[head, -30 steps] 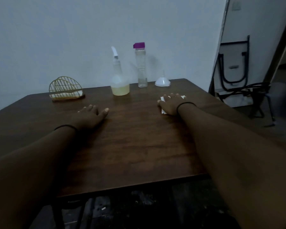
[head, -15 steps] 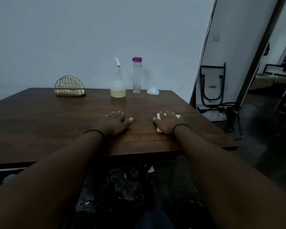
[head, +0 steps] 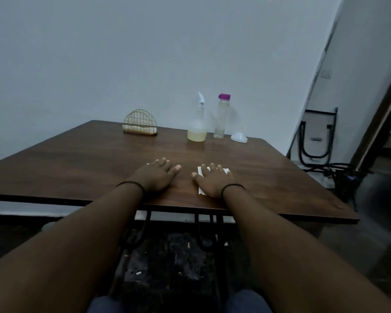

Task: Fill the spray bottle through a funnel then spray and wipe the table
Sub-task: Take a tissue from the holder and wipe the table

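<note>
A clear spray bottle (head: 197, 129) with yellowish liquid at its bottom stands at the far edge of the dark wooden table (head: 81, 159). To its right stands a clear bottle (head: 221, 118) with a purple cap, then a white funnel (head: 239, 137) lying mouth down. My left hand (head: 156, 175) rests flat on the table, fingers apart, holding nothing. Flat beside it lies my right hand (head: 212, 180), pressing on a white folded tissue (head: 200, 170) near the front edge.
A gold wire napkin holder (head: 140, 123) with white napkins sits at the far left of the table. A folded black metal chair (head: 316, 136) leans against the wall to the right. Dark table legs and floor show below the front edge.
The view has pulled back and swung left, so the table looks further off. Both hands have come closer together near the front edge; the right stays on the tissue.
</note>
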